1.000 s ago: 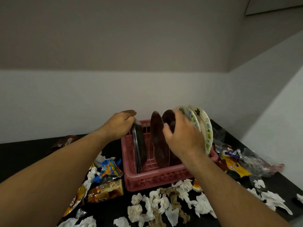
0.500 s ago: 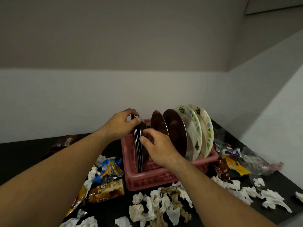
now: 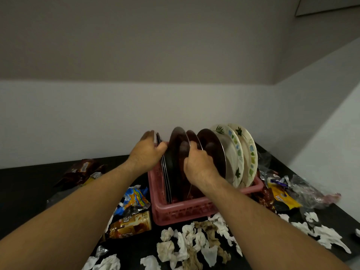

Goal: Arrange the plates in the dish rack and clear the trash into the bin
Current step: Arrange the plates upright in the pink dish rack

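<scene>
A pink plastic dish rack point(image 3: 187, 210) stands on the black counter. Several plates stand on edge in it: thin dark plates point(image 3: 165, 172) at the left, steel plates point(image 3: 176, 141) in the middle, and two cream patterned plates point(image 3: 235, 152) leaning at the right. My left hand point(image 3: 147, 152) holds the top of the thin dark plates, thumb across their edge. My right hand point(image 3: 198, 164) grips the rim of a middle steel plate point(image 3: 193, 136), fingers curled over it. Crumpled tissues point(image 3: 194, 240) and snack wrappers point(image 3: 130, 225) lie in front.
More wrappers point(image 3: 282, 195) and clear plastic point(image 3: 311, 191) lie right of the rack, a brown packet point(image 3: 81, 170) at the far left. White tissues point(image 3: 323, 234) are scattered at the right. Walls close in behind and to the right. No bin is in view.
My right hand has moved from the left dark plates to a middle steel plate and taken its rim; the steel plates now stand more apart. My left hand stays on the dark plates.
</scene>
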The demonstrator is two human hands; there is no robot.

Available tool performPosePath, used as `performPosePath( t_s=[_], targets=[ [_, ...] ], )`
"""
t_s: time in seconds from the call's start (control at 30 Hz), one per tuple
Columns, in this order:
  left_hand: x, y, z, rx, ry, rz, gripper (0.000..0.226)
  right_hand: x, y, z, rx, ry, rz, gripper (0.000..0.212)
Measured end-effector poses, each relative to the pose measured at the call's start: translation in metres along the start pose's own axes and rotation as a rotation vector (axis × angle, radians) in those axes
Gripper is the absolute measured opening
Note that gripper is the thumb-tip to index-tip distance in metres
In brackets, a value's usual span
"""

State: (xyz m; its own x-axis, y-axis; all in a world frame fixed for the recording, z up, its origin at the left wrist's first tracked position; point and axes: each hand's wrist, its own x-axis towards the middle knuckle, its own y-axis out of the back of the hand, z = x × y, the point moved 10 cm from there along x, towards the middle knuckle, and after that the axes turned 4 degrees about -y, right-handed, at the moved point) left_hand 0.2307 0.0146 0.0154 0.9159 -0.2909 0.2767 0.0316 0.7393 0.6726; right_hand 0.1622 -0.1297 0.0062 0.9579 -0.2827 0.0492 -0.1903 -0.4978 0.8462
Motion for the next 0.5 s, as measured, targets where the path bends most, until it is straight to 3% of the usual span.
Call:
performPosePath(
  t_s=[0.2,0.5],
  targets=[
    [0.000,-0.007,0.003,0.000,0.078,-0.026,0.037,0.006,0.028,-0.017,-0.061,0.067,0.068,0.056],
    [0.000,-0.006,0.000,-0.015,0.124,-0.026,0.030,-0.001,-0.002,-0.006,-0.220,0.045,0.022,0.064]
  ],
)
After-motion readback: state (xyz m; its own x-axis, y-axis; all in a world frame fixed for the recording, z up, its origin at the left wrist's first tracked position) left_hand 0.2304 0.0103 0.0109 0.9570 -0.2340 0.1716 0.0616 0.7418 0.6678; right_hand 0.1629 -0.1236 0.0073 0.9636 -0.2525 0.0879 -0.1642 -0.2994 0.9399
